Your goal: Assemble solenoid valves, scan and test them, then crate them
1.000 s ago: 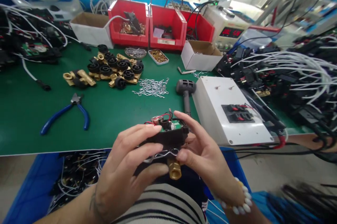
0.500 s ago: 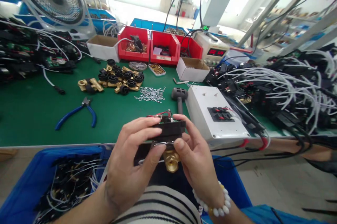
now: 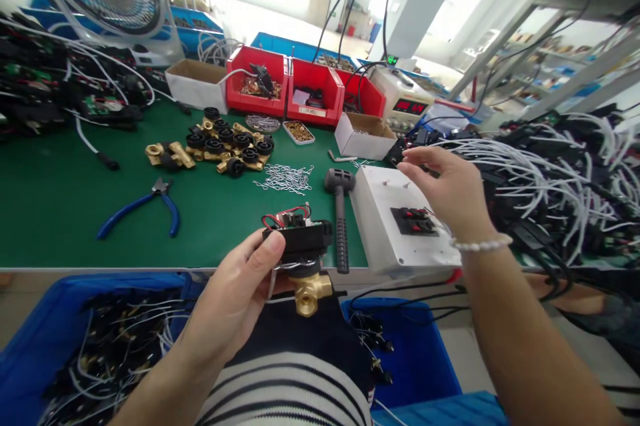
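The left hand (image 3: 237, 289) is now bearing the boxy black plastic housing (image 3: 303, 244) alone, the right hand (image 3: 445, 189) having come away from it.

Thumb and fingers are pinching the housing just left of the handle of the dark grey mallet (image 3: 341, 219), so only one hand is steadying it; the right is hovering beyond the mallet, over the smooth white switch box (image 3: 387, 213), loosely curled, with nothing visible in its fingers. Thin red wires (image 3: 273, 221) are looping above the housing, and a shiny, faceted brass fitting (image 3: 306, 296) is jutting beneath. Left of the mallet's head, bent silvery wire clips (image 3: 286, 178) are lying tangled; farther left, blue-handled metal pliers (image 3: 160, 190) are resting splayed on the flat green tabletop (image 3: 225, 226).
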`<control>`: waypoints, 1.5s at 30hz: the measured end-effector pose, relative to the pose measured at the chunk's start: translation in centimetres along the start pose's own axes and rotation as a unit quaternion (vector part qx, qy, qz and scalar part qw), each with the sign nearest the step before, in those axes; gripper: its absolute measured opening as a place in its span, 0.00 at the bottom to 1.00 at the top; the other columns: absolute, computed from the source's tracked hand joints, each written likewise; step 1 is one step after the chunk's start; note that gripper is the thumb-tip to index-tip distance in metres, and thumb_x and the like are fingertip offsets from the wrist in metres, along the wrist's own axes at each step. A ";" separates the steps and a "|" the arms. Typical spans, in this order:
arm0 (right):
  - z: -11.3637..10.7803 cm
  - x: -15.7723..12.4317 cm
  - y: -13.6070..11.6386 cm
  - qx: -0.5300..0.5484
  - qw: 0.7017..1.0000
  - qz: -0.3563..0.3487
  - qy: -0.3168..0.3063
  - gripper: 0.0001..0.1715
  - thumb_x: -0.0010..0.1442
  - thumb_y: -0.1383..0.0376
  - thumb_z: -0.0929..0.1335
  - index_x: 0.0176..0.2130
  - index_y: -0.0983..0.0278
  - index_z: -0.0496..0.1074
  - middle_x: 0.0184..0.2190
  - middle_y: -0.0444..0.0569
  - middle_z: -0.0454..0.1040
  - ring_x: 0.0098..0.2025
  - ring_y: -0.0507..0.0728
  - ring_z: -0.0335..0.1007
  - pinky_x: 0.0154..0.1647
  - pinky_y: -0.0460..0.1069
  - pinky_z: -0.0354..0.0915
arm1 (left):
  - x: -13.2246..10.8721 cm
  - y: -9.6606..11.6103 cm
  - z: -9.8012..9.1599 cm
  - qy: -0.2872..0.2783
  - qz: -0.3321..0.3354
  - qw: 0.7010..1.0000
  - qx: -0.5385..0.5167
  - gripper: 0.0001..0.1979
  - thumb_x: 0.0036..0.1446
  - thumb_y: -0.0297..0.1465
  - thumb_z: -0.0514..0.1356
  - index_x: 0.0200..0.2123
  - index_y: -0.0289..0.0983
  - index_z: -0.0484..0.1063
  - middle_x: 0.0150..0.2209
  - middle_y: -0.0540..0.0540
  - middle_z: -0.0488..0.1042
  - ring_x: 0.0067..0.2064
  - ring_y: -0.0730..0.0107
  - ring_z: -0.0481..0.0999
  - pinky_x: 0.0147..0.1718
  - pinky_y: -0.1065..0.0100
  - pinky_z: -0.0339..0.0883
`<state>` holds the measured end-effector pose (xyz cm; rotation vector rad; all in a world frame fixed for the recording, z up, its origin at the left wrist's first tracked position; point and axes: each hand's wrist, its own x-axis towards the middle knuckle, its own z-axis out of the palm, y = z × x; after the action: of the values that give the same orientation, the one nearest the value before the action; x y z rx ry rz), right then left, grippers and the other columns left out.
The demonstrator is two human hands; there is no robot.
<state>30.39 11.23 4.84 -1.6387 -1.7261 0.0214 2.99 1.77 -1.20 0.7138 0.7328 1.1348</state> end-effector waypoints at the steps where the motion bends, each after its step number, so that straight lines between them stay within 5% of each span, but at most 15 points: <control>1: 0.2 1.3 1.3 0.001 0.999 0.019 -0.044 0.12 0.55 0.66 0.75 0.41 0.67 0.80 0.39 0.54 0.82 0.43 0.61 0.77 0.51 0.57 0.69 | -0.1 0.1 0.1 0.000 0.004 1.000 0.001 0.23 0.58 0.48 0.66 0.44 0.35 0.78 0.36 0.42 0.81 0.35 0.66 0.81 0.35 0.73 0.77; 3: 0.9 2.9 3.2 0.038 0.985 0.044 -0.161 0.13 0.53 0.63 0.75 0.39 0.66 0.81 0.38 0.53 0.82 0.39 0.59 0.77 0.45 0.55 0.70 | -0.4 0.2 0.4 0.000 0.002 1.000 0.006 0.23 0.57 0.49 0.67 0.44 0.35 0.78 0.37 0.42 0.81 0.36 0.65 0.82 0.35 0.73 0.77; 5: 1.7 3.4 4.2 0.076 0.974 0.052 -0.208 0.14 0.53 0.58 0.75 0.37 0.66 0.81 0.35 0.52 0.82 0.35 0.57 0.75 0.39 0.52 0.69 | -0.6 0.2 0.6 0.002 -0.005 1.000 0.012 0.25 0.56 0.50 0.67 0.45 0.34 0.77 0.40 0.40 0.81 0.38 0.63 0.82 0.34 0.71 0.78; 13: 3.0 2.8 4.1 0.088 0.982 0.081 -0.146 0.14 0.53 0.57 0.75 0.31 0.67 0.79 0.26 0.47 0.77 0.27 0.52 0.67 0.33 0.49 0.64 | -1.6 0.6 1.0 0.026 -0.012 0.999 0.036 0.25 0.56 0.50 0.66 0.46 0.35 0.77 0.40 0.40 0.81 0.38 0.58 0.82 0.35 0.65 0.78; 17: 3.1 2.6 4.0 0.105 0.982 0.083 -0.134 0.13 0.55 0.57 0.73 0.29 0.66 0.78 0.26 0.47 0.77 0.26 0.52 0.66 0.33 0.48 0.65 | -2.2 1.1 1.9 0.066 -0.065 0.995 0.026 0.26 0.55 0.50 0.67 0.45 0.34 0.78 0.39 0.40 0.81 0.40 0.57 0.81 0.39 0.65 0.77; 24: 3.1 2.6 3.9 0.110 0.982 0.080 -0.132 0.11 0.57 0.60 0.70 0.29 0.65 0.78 0.26 0.47 0.77 0.26 0.51 0.65 0.33 0.47 0.64 | -2.3 1.2 2.3 0.058 -0.073 0.996 -0.006 0.24 0.55 0.49 0.68 0.45 0.36 0.79 0.36 0.43 0.81 0.37 0.61 0.81 0.39 0.66 0.77; 33: 3.1 2.6 4.0 0.106 0.983 0.077 -0.129 0.13 0.59 0.59 0.71 0.28 0.64 0.78 0.26 0.47 0.77 0.25 0.52 0.66 0.33 0.48 0.65 | -2.4 1.1 2.8 0.070 -0.050 0.996 0.004 0.25 0.56 0.46 0.68 0.49 0.33 0.76 0.49 0.38 0.79 0.47 0.56 0.79 0.42 0.66 0.76; 37: 3.1 2.6 4.1 0.093 0.985 0.071 -0.131 0.14 0.61 0.58 0.71 0.28 0.63 0.78 0.27 0.48 0.78 0.26 0.53 0.68 0.33 0.48 0.67 | -2.5 1.1 2.8 0.065 -0.049 0.997 -0.011 0.28 0.57 0.45 0.68 0.54 0.34 0.74 0.52 0.37 0.77 0.48 0.56 0.79 0.41 0.67 0.75; 45: 3.1 2.6 4.1 0.081 0.985 0.081 -0.131 0.13 0.63 0.61 0.69 0.29 0.63 0.78 0.28 0.48 0.79 0.27 0.53 0.69 0.35 0.48 0.67 | -2.0 1.1 1.9 -0.013 -0.079 0.993 -0.084 0.21 0.57 0.43 0.69 0.49 0.36 0.77 0.44 0.41 0.81 0.42 0.60 0.80 0.40 0.68 0.75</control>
<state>32.52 15.64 1.85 -1.7073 -1.7255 0.4619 3.46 -0.12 1.03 0.5190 0.6511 1.0279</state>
